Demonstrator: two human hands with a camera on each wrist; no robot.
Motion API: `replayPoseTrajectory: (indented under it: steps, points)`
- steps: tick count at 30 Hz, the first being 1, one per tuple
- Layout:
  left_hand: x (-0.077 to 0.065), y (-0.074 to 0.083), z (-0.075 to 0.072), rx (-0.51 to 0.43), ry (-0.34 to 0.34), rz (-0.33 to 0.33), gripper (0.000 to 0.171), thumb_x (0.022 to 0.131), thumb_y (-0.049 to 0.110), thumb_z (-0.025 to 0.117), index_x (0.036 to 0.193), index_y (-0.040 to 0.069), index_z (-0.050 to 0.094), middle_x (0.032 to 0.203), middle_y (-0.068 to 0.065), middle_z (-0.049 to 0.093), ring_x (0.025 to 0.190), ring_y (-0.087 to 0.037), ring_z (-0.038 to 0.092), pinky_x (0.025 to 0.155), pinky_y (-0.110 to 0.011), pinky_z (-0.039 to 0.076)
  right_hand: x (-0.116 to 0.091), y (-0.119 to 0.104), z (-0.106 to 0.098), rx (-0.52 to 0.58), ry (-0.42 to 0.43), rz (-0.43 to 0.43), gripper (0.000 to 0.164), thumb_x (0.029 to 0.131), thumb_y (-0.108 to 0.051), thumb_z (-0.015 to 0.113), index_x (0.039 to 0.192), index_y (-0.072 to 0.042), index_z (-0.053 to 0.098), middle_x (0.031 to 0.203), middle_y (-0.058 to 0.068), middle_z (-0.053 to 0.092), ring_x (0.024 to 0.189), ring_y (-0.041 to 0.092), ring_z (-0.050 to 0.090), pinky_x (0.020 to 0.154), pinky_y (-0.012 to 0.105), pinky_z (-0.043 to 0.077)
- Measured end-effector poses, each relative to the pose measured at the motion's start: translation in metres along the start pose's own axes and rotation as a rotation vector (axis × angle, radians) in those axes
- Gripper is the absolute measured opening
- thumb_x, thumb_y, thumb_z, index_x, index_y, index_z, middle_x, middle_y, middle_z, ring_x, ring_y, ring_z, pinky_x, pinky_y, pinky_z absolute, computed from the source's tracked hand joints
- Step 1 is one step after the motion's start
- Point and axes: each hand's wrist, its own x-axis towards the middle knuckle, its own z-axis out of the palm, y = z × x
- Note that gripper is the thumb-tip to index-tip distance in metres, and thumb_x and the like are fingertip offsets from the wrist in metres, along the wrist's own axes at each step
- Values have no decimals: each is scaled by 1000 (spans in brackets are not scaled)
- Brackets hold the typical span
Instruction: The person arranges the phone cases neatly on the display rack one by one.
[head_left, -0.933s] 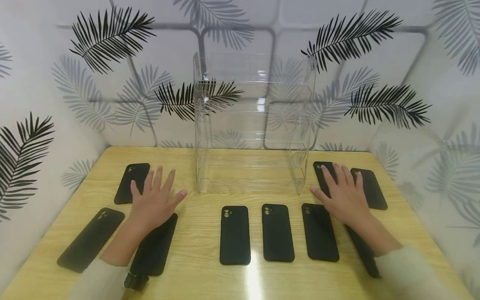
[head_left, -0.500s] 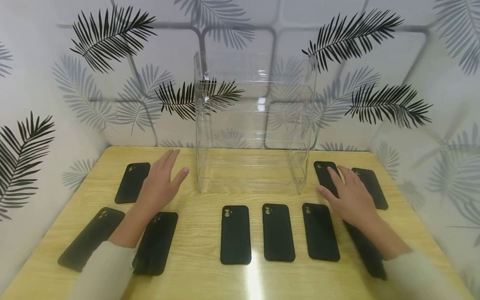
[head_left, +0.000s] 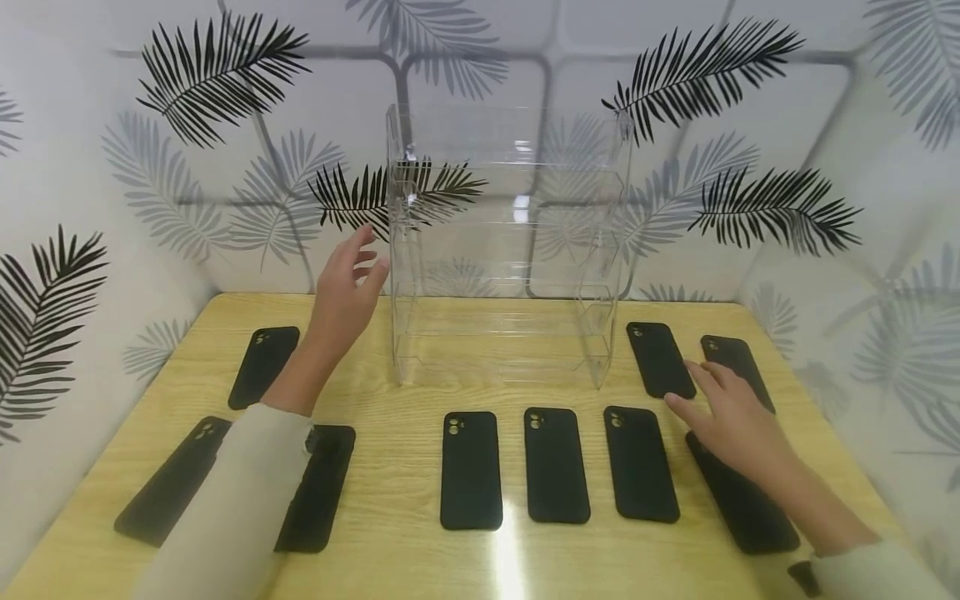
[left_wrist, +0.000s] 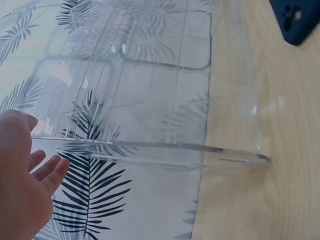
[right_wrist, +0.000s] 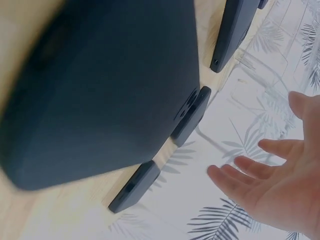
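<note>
A clear acrylic rack (head_left: 504,250) with several tiers stands upright at the back of the table. My left hand (head_left: 347,292) is raised beside its left side panel, fingers slightly bent. In the left wrist view, the rack's edge (left_wrist: 175,145) runs between thumb and fingers without a visible pinch. My right hand (head_left: 738,421) hovers with loose fingers among black phone cases on the right, between a rear case (head_left: 660,358) and a nearer case (head_left: 742,500). The right wrist view has that hand (right_wrist: 280,180) holding nothing, with a large phone case (right_wrist: 115,85) close to the camera.
Three phone cases lie in a row at centre: a left case (head_left: 471,471), a middle case (head_left: 557,467) and a right case (head_left: 641,465). Others lie left, including a rear one (head_left: 262,367), and far right (head_left: 738,367). Leaf-patterned walls (head_left: 480,50) enclose the table (head_left: 397,517).
My left hand has risen from above the left phone cases to the rack's left side, its spread fingers drawing together. The right hand has shifted toward me and to the right, uncovering the rear case.
</note>
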Motion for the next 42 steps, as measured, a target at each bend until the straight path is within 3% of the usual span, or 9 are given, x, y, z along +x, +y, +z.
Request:
replayPoseTrajectory:
  steps: [8, 17, 30, 34, 42]
  points:
    - [33, 3, 12, -89, 30, -10, 56, 105, 27, 54, 157, 14, 37, 148, -12, 48, 128, -24, 53, 110, -42, 46, -19, 23, 2, -11, -52, 1, 79, 102, -52, 51, 154, 5, 32, 148, 39, 33, 131, 62, 33, 98, 78, 33]
    - [53, 6, 15, -100, 76, -1, 55, 105, 24, 54, 156, 12, 39, 147, -12, 49, 124, -23, 53, 104, -40, 48, -34, 34, 17, -44, -98, -16, 79, 99, -49, 60, 147, 10, 40, 140, 46, 38, 124, 67, 39, 94, 77, 38]
    - [63, -2, 26, -119, 127, 34, 51, 104, 13, 55, 153, 10, 44, 139, -12, 52, 111, -18, 53, 90, -24, 47, -39, 38, 29, -115, -76, -61, 70, 92, -39, 72, 138, 10, 52, 137, 43, 45, 121, 64, 46, 95, 71, 43]
    - [63, -4, 27, -117, 135, 35, 51, 103, 8, 54, 153, 10, 44, 138, -13, 51, 110, -20, 53, 89, -24, 46, -38, 40, 31, -127, -67, -56, 65, 91, -33, 73, 136, 11, 54, 135, 42, 48, 119, 63, 48, 96, 71, 43]
    - [62, -6, 26, -132, 135, 45, 52, 102, 5, 53, 153, 8, 44, 138, -17, 50, 109, -22, 53, 91, -26, 47, -35, 36, 31, -137, 22, -134, 59, 85, -25, 78, 127, 13, 61, 123, 41, 57, 109, 61, 57, 93, 67, 48]
